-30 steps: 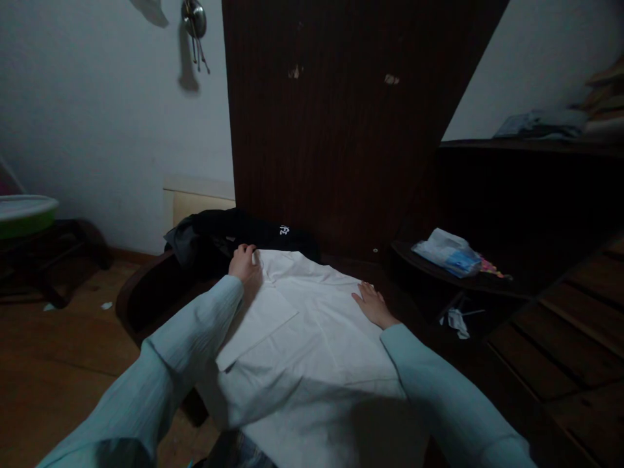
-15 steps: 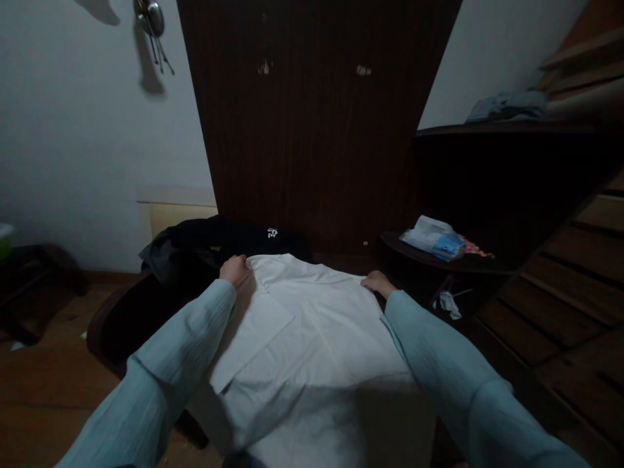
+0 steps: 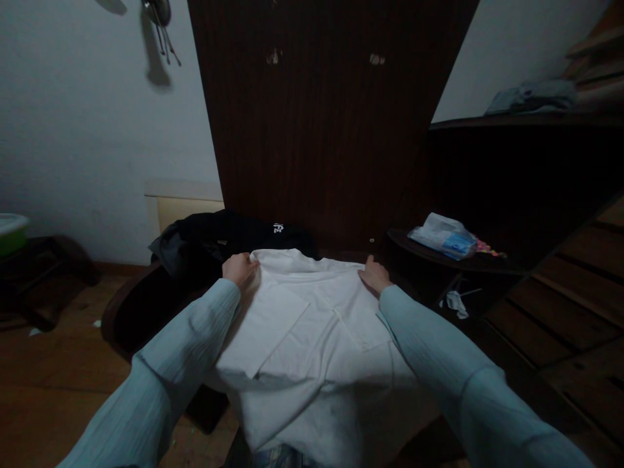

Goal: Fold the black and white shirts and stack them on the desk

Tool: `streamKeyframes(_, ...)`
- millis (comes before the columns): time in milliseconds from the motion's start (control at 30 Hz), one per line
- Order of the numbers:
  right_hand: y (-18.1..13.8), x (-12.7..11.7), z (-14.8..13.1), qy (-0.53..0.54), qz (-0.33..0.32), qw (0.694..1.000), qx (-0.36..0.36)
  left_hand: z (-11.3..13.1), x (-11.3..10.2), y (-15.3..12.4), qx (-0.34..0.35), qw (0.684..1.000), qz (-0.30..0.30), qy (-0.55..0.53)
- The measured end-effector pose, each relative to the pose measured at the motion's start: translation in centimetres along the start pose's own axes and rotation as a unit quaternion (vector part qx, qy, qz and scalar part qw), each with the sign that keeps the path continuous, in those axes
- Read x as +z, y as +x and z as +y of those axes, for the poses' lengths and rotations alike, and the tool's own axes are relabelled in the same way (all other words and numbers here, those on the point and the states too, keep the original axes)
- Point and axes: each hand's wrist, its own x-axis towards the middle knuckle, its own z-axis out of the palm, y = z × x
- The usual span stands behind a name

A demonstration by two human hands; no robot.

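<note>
A white T-shirt [image 3: 312,338] is spread out in front of me, its far edge held up between my hands and its near part hanging down toward my lap. My left hand [image 3: 240,269] pinches the far left corner. On the opposite corner, my right hand [image 3: 375,277] grips the cloth with thumb and fingers. One sleeve lies folded inward over the left part of the shirt, and creases run across the middle. Just beyond the far edge lies a dark garment [image 3: 234,229] with white lettering.
Behind stands a dark wooden panel [image 3: 316,130]. On the right, a dark corner shelf [image 3: 517,265] bears a plastic packet [image 3: 443,236]; folded cloth [image 3: 533,97] lies higher up. A green tub [image 3: 12,237] sits on a low stool at left. A curved dark armrest [image 3: 114,312] is nearer.
Both hands have drawn slightly closer together with the shirt's corners. The shirt's near part has shifted and sags more, and the view has turned a little left.
</note>
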Motion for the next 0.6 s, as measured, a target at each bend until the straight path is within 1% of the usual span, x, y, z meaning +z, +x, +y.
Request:
streamKeyframes(67, -1.6, 0.8, -0.3, -0.024, 0.019, 0.997, -0.066, 0.0, 0.5, -0.6, 0.032, 0.997, 0.072, 0.024)
streamKeyframes(100, -2.5, 1.4, -0.2, -0.026, 0.031, 0.993, -0.109, 0.1, 0.8, -1.0, 0.061, 0.991, 0.114, 0.033)
streamKeyframes(133, -3.5, 2.0, -0.1, -0.024, 0.04, 0.986, -0.158, 0.3, 1.3, -1.6, 0.102, 0.984, 0.144, 0.036)
streamKeyframes(167, -4.5, 2.7, 0.3, -0.021, 0.043, 0.978, -0.204, 0.4, 1.7, -2.2, 0.154, 0.976, 0.152, 0.031)
streamKeyframes(200, -5.4, 3.3, 0.8, -0.017, 0.041, 0.971, -0.233, 0.6, 2.2, -2.9, 0.213, 0.967, 0.137, 0.019)
streamKeyframes(233, -6.3, 3.9, 1.4, -0.014, 0.034, 0.968, -0.247, 0.8, 2.8, -3.5, 0.272, 0.956, 0.108, 0.004)
streamKeyframes(267, -7.1, 4.4, 2.1, -0.008, 0.026, 0.969, -0.246, 0.9, 3.4, -4.1, 0.325, 0.943, 0.074, -0.011)
streamKeyframes(300, -7.8, 4.8, 2.8, 0.001, 0.017, 0.971, -0.24, 0.9, 4.1, -4.6, 0.364, 0.93, 0.045, -0.023)
streamKeyframes(333, -8.3, 5.0, 3.5, 0.01, 0.007, 0.972, -0.233, 0.9, 4.7, -5.0, 0.385, 0.922, 0.023, -0.031)
streamKeyframes(400, -9.2, 5.0, 4.6, 0.022, -0.015, 0.974, -0.226, 0.6, 5.9, -5.5, 0.385, 0.922, 0.001, -0.038)
streamKeyframes(467, -9.6, 4.6, 5.4, 0.018, -0.04, 0.972, -0.229, 0.4, 6.7, -5.9, 0.355, 0.934, -0.016, -0.036)
streamKeyframes(533, -10.0, 4.0, 5.7, 0.006, -0.063, 0.97, -0.234, 0.3, 7.0, -6.4, 0.323, 0.945, -0.033, -0.03)
streamKeyframes(600, -10.2, 3.6, 5.8, -0.001, -0.072, 0.968, -0.241, 0.5, 7.0, -7.1, 0.298, 0.953, -0.045, -0.023)
